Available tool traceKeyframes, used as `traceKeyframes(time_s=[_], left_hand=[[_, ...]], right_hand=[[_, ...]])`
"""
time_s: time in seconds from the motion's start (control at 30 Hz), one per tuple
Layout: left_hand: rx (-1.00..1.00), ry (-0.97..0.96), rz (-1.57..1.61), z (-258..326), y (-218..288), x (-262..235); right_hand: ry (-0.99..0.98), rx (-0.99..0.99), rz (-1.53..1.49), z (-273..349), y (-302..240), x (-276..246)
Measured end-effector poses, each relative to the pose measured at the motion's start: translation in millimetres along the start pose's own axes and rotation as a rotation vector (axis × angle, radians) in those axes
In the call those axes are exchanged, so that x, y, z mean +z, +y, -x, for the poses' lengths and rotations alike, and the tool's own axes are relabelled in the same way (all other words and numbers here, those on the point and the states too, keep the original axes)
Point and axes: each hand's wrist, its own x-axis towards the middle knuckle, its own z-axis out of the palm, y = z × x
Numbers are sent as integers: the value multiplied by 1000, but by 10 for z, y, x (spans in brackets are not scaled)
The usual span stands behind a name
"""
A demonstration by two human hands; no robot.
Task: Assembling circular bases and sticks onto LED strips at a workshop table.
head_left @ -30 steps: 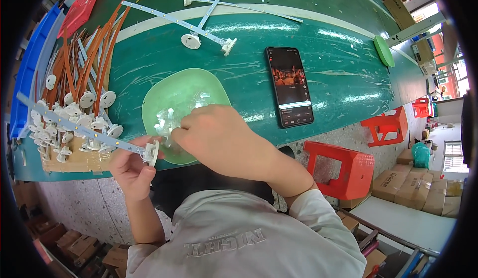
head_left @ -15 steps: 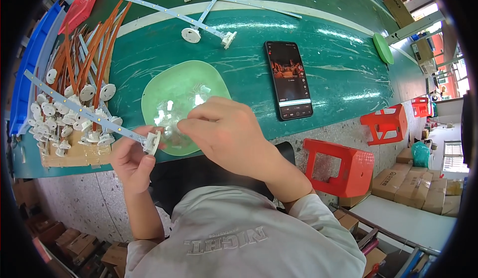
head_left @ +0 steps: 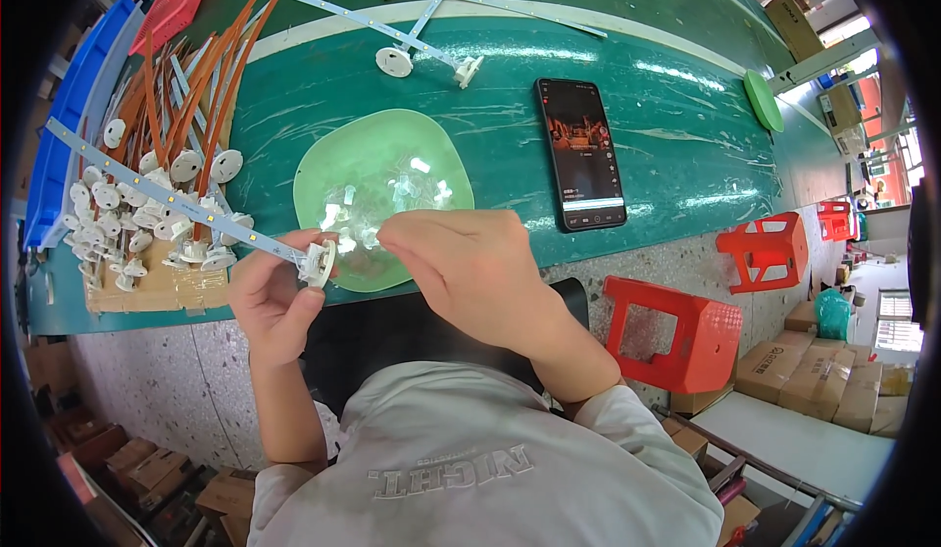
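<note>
A slim LED strip [head_left: 167, 197] with a white round base [head_left: 320, 263] at its near end is held in my left hand [head_left: 267, 304], thumb and fingers closed about the base end. The strip slants up and away to the left. My right hand [head_left: 480, 268] is over the near right part of a green plate [head_left: 338, 155], its fingertips pinched together close to the base; whatever they hold is hidden. Small clear, shiny pieces [head_left: 421, 189] lie in the plate.
Left, several white-based LED strips [head_left: 127, 219] and brown strips [head_left: 201, 86] are heaped on cardboard [head_left: 162, 294], beside a blue tray [head_left: 83, 116]. Behind the plate lie more strips [head_left: 368, 27]. A phone [head_left: 580, 155] lies right. Red stools [head_left: 720, 341] stand beyond the table edge.
The whole view has shifted slightly, so the table's things appear further right and up. My right hand has moved a little to the right, still pinched; the left keeps its hold on the strip.
</note>
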Motion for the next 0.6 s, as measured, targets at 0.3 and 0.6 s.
traceKeyframes(time_s=[0.3,0.6], left_hand=[[255,371,-306,288,-8,132],[326,-3,270,455,550,747]], right_hand=[[93,-119,-215,293,-279,-161],[123,-50,-684,597,-412,295]])
